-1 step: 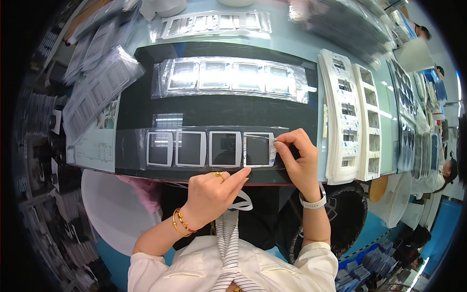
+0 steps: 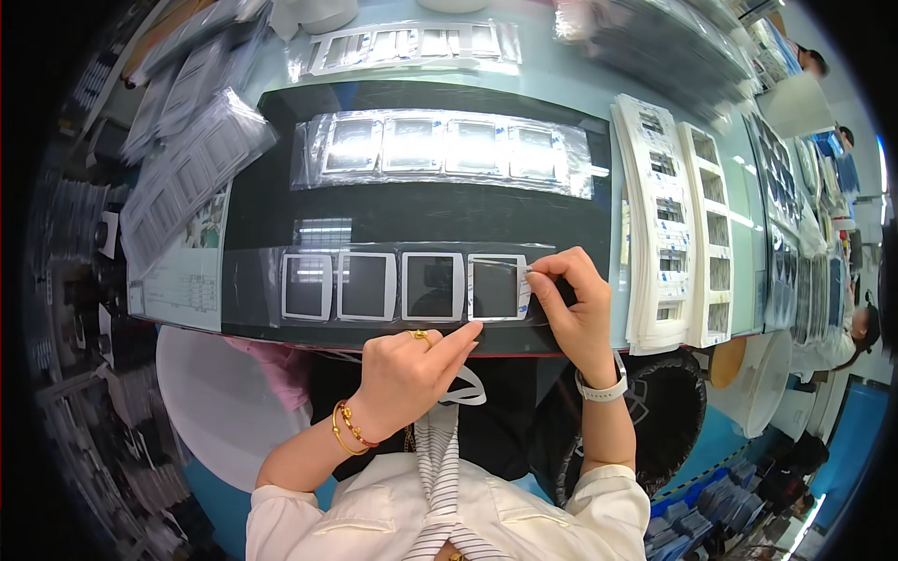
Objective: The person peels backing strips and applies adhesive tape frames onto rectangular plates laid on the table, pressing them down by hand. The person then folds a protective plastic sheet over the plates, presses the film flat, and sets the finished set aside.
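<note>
A clear film strip (image 2: 371, 287) with a row of several white rectangular frames lies near the front edge of a dark mat. My right hand (image 2: 582, 304) pinches thumb and forefinger at the upper right side of the rightmost white frame (image 2: 522, 297), which has small blue marks along its sides. Whether the fingertips hold the frame itself or a thin liner on it is too small to tell. My left hand (image 2: 412, 372) reaches in from below, fingers stretched out, one fingertip touching the strip at that frame's lower edge.
On the dark mat (image 2: 412, 213), a shiny stack of similar film strips (image 2: 407, 145) lies farther back. White frame strips (image 2: 645, 224) are stacked on the right. Clear plastic sheets (image 2: 192, 182) pile up at left. Below the table edge stand a white tub (image 2: 206, 402) and a black-lined bin (image 2: 669, 411).
</note>
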Action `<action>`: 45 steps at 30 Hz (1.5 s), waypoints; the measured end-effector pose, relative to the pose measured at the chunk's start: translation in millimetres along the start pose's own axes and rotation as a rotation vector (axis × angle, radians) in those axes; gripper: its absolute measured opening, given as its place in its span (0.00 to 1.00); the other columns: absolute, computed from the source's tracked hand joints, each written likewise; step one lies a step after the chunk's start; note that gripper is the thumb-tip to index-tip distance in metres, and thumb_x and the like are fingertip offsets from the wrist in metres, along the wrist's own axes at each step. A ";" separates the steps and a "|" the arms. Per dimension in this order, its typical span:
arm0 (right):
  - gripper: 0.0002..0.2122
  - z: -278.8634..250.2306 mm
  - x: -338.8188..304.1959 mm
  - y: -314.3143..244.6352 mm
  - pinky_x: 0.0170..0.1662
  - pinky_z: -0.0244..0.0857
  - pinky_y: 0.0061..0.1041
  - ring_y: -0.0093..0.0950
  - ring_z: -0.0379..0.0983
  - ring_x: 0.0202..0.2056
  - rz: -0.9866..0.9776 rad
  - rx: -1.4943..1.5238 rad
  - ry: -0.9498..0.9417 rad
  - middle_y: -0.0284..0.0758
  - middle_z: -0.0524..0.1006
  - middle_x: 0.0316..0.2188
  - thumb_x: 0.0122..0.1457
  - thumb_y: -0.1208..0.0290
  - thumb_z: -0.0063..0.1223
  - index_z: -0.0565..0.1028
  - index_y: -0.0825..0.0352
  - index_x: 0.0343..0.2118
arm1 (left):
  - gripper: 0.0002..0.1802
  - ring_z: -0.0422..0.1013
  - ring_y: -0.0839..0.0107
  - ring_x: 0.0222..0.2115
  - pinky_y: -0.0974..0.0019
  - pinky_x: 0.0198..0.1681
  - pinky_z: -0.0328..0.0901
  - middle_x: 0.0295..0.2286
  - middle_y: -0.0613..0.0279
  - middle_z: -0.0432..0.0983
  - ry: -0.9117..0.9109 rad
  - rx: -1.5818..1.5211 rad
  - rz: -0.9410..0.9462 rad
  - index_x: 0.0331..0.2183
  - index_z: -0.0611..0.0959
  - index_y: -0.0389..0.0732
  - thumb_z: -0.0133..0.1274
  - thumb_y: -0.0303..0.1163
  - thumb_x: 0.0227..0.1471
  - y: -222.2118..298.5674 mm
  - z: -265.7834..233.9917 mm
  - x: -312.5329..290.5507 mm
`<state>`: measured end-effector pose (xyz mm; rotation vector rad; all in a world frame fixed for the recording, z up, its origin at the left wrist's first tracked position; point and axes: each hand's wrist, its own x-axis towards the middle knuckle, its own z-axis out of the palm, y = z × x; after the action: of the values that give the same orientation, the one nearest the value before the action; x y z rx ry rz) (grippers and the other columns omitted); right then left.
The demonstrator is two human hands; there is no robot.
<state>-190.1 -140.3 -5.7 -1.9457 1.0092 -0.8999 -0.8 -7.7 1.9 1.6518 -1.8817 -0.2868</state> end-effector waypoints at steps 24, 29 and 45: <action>0.04 -0.7 -1.9 -0.5 0.34 0.65 0.26 0.28 0.72 0.31 0.005 -0.001 -0.006 0.33 0.76 0.27 0.55 0.80 0.63 0.79 0.68 0.32 | 0.14 0.71 0.72 0.13 0.68 0.17 0.62 0.14 0.69 0.73 -0.042 -0.028 -0.021 0.43 0.87 0.48 0.61 0.31 0.52 25.5 21.5 15.6; 0.04 3.2 1.9 -2.9 0.35 0.68 0.27 0.30 0.73 0.34 -0.119 -0.066 0.068 0.36 0.76 0.33 0.55 0.81 0.62 0.78 0.69 0.33 | 0.15 0.72 0.73 0.14 0.69 0.18 0.64 0.14 0.70 0.72 -0.046 -0.017 0.005 0.43 0.85 0.46 0.61 0.30 0.52 26.2 20.9 16.1; 0.03 7.8 3.1 -3.5 0.38 0.68 0.30 0.36 0.74 0.36 -0.077 -0.121 0.023 0.40 0.74 0.37 0.58 0.79 0.59 0.76 0.71 0.34 | 0.16 0.70 0.63 0.12 0.63 0.17 0.61 0.15 0.61 0.74 -0.018 -0.025 -0.156 0.46 0.84 0.41 0.59 0.28 0.53 3.4 -5.5 21.5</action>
<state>-181.1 -139.3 -5.7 -2.0916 1.0295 -0.9247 -1.2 -26.2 14.5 1.7877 -1.7576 -0.3883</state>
